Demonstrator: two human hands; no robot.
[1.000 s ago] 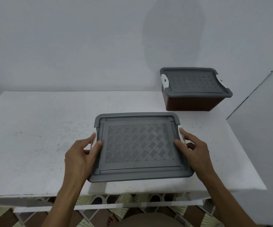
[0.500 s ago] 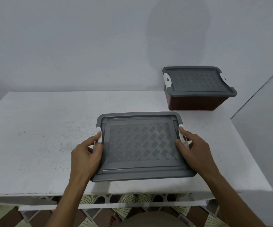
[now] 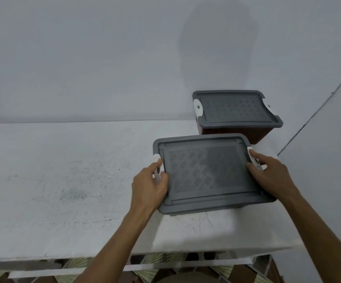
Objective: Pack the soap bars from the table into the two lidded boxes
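Two brown boxes with grey woven-pattern lids stand on the white table [image 3: 63,180]. The near box [image 3: 208,172] sits right of centre with its lid on. My left hand [image 3: 150,184] grips its left side at the white latch, and my right hand [image 3: 267,176] grips its right side at the other white latch. The far box [image 3: 235,111] stands just behind it at the table's back right, lid shut, white latches showing at both ends. No soap bars are visible; the lids hide the inside of both boxes.
A pale wall runs behind the table, and a second wall closes in at the right beside the far box. The table's front edge lies below my forearms, with patterned floor tiles [image 3: 161,260] showing underneath.
The near box has moved away from the front edge, toward the back right, and now sits close in front of the far box. Both hands stayed on its sides.
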